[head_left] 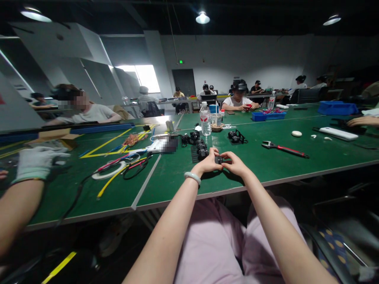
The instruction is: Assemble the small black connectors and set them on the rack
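Between my two hands, just above the green table near its front edge, is a small black part (pixel 218 159); its exact kind is too small to make out. My left hand (pixel 209 161) is closed on it from the left, fingers curled, with a pale bangle at the wrist. From the right, my right hand (pixel 233 163) pinches the same part with thumb and fingers. Just behind my left hand lies a row of black blocky parts (pixel 199 150), partly hidden by the fingers. Further back sits another group of black parts (pixel 237 137) with a thin cable loop.
A water bottle (pixel 205 120) and a cup (pixel 216 119) stand behind the parts. On the right lies a red-handled adjustable wrench (pixel 286 150). Coloured cables (pixel 118 169) and a co-worker's gloved hand (pixel 32 163) are on the left. Blue trays (pixel 337 108) stand further back.
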A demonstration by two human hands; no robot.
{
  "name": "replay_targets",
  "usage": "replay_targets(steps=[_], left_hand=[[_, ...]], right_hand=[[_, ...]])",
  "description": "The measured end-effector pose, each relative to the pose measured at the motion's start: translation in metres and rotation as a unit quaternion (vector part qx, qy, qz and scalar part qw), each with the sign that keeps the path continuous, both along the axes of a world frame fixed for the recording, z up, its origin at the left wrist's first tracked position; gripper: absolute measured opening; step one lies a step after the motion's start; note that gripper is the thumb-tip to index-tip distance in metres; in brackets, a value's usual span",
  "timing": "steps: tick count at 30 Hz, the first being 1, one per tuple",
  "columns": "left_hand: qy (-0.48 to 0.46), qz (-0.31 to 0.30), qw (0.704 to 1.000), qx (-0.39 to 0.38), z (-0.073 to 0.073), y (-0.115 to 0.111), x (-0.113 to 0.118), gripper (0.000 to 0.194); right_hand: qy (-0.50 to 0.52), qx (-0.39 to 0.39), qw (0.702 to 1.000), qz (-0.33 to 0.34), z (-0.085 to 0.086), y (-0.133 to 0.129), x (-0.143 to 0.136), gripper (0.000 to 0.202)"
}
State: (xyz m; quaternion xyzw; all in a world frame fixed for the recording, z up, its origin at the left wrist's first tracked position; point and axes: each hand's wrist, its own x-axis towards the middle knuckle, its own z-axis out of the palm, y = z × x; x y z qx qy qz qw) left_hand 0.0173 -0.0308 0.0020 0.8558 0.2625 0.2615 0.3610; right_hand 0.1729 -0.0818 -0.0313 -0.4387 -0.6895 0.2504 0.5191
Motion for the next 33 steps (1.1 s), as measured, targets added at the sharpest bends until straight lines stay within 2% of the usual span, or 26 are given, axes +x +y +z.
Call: replay_targets(steps=[10, 16, 22, 28, 33], left_hand=[[0.000, -0.002, 1.000, 0.007, -0.0009, 0.0034, 0.0007, 0.063], [0.000, 0.002, 1.000, 0.008, -0.0005, 0.0022, 0.0007, 0.061], [-0.004, -0.005, 1.000, 0.007, 0.0023, 0.0004, 0.0010, 0.060], [-0.004, 0.004, 1.000, 0.005, 0.0027, -0.0004, 0.0015, 0.060], [-0.006, 0.003, 1.000, 0.000, 0.0013, -0.0001, 0.0009, 0.062]], right_hand=[[-0.009, 0.009, 1.000, -0.011, 0.0048, -0.0012, -0.0024, 0.028], [-0.098, 0.018, 0.994, -0.047, 0.0097, -0.0007, -0.0034, 0.020], [-0.159, 0.025, 0.985, -0.064, 0.0031, 0.0067, -0.0042, 0.021], [-0.163, 0.016, 0.984, -0.066, 0.0012, 0.0068, -0.0047, 0.022], [-0.121, -0.011, 0.990, -0.066, 0.0043, 0.0054, -0.0050, 0.021]])
